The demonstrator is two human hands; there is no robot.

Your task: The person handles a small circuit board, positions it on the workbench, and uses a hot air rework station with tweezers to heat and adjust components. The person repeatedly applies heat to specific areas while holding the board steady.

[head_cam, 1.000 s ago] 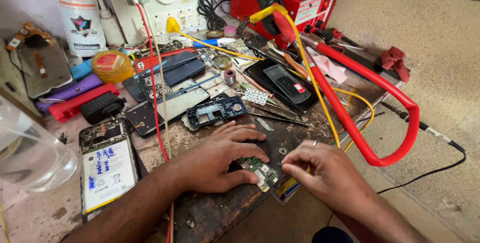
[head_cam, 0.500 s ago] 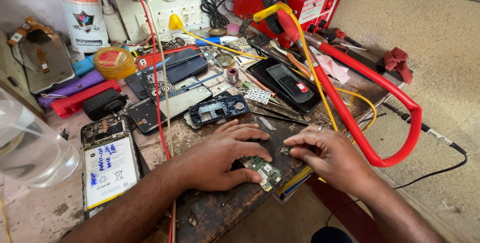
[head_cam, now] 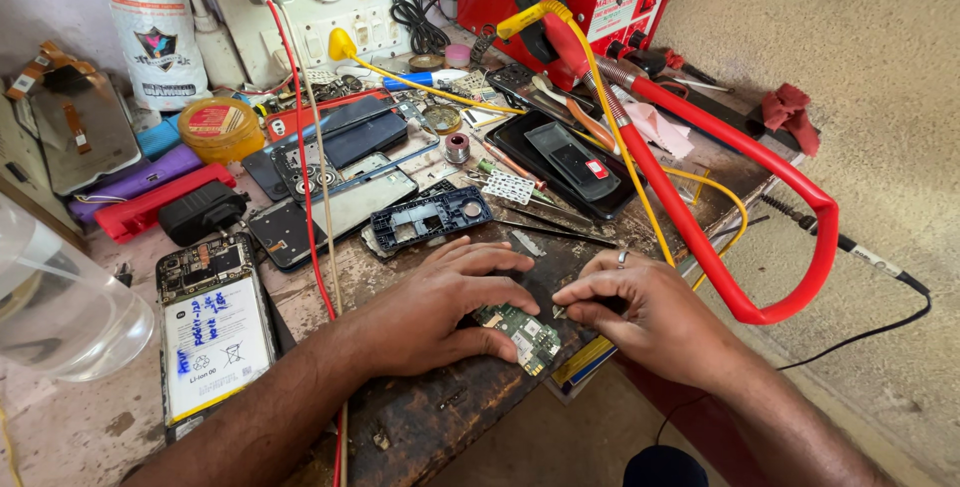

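Green, the small printed circuit board (head_cam: 522, 334) lies at the near edge of my scarred wooden workbench (head_cam: 420, 412), pinned flat under my left hand (head_cam: 440, 302), fingers spread and pressing rather than gripping. My right hand (head_cam: 645, 312) sits just right of it, fingertips pinched together at the board's far corner; whether they grip anything I cannot tell. Just beyond my knuckles lies a dark blue plastic phone frame (head_cam: 430, 217), and to the left an opened phone showing its white battery (head_cam: 212, 342).
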